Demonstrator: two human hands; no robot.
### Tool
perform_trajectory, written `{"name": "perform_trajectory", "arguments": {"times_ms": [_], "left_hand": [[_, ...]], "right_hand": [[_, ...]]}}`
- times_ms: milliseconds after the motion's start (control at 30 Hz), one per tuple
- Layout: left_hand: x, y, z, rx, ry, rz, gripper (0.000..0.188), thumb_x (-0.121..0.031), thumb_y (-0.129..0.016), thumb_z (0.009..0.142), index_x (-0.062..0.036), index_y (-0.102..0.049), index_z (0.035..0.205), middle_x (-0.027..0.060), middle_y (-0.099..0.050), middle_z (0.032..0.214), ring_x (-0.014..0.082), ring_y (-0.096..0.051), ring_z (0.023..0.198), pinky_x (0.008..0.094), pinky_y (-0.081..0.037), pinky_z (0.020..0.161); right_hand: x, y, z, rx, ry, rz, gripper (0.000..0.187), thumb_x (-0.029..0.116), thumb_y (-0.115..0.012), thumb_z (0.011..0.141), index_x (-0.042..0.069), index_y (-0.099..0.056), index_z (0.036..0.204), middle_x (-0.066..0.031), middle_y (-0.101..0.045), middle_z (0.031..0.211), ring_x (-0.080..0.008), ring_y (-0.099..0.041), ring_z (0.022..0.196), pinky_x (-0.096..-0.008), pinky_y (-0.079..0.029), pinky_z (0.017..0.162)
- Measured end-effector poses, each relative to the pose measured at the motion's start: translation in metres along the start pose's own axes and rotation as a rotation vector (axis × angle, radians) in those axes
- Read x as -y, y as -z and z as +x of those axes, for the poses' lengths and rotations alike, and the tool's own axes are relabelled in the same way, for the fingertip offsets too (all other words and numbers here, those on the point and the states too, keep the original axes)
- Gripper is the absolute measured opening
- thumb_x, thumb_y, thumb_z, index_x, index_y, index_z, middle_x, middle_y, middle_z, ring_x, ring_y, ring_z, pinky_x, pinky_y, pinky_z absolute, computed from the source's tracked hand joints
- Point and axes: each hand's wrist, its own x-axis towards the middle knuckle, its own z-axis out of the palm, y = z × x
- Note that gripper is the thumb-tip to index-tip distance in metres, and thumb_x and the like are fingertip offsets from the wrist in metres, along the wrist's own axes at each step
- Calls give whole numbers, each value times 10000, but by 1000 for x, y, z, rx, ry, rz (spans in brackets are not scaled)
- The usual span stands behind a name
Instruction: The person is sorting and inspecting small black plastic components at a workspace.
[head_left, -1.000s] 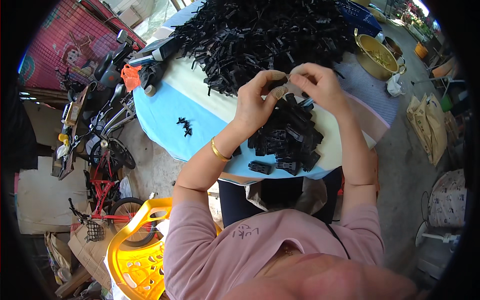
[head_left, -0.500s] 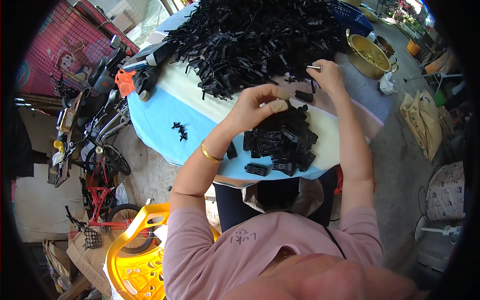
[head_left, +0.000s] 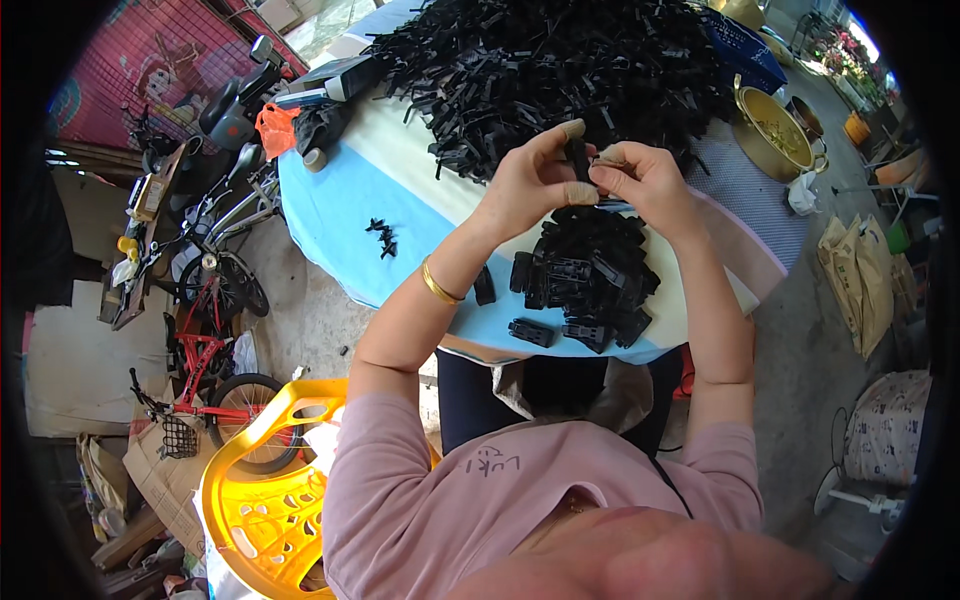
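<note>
Above the near pile, my left hand [head_left: 530, 182] grips a dark black plastic part [head_left: 577, 155] between its thumb and fingers; pale covers wrap its fingertips. Close against it on the right, my right hand [head_left: 648, 185] is closed in a pinch on a slim silver-coloured tool, mostly covered by the fingers. The hands meet at the part. Beneath them lies a small pile of black plastic pieces [head_left: 590, 270], blocky and clip-like. One loose black piece [head_left: 484, 286] sits left of that pile.
A large heap of black strips [head_left: 560, 80] covers the far side of the striped tablecloth [head_left: 335, 220]. A few tiny black bits [head_left: 382, 238] lie at left. A gold-coloured pot [head_left: 775, 130] stands far right, an orange bag [head_left: 277, 130] far left. A yellow chair [head_left: 265, 510] is beside me.
My right hand has come left from the heap's edge to meet my left hand. My left hand has risen away from the near pile, with a black part now visible in it.
</note>
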Motion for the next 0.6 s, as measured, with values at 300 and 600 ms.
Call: {"name": "perform_trajectory", "arguments": {"times_ms": [300,600], "left_hand": [[3,-11,-5,-70,-162,127,507,35,-552,799,11,-278,1225,171,-476,1180,147,-561,854,264,-486,757],[6,-14,-7,-105,-172,40,322,34,-492,837,13,-348,1125,147,-502,1137,151,-567,877,268,-481,764]], "right_hand": [[6,5,-1,-4,-71,236,99,111,-565,840,16,-554,865,10,-521,687,-45,-484,601,-165,-386,551],[1,-11,-6,-66,109,-91,115,122,-505,870,24,-566,861,30,-515,670,-29,-454,610,-165,-350,550]]}}
